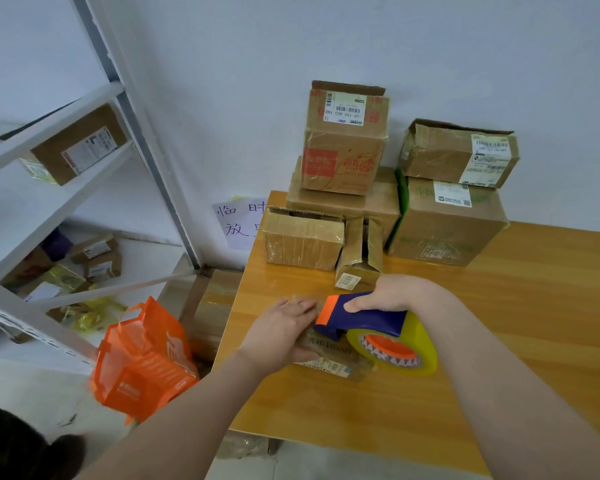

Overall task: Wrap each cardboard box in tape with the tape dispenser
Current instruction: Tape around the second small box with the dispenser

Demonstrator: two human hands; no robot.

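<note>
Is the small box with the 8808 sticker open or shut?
Open: the small box shows flaps standing apart, a gap between them.

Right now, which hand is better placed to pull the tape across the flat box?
The right hand: it grips the tape dispenser over the flat box. The left hand lies flat on that box, steadying it.

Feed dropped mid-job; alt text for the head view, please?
The right hand grips a blue-and-orange tape dispenser with a yellowish tape roll over a flat cardboard box on the wooden table, while the left hand rests flat on that box. More brown cardboard boxes are stacked at the table's back.
</note>
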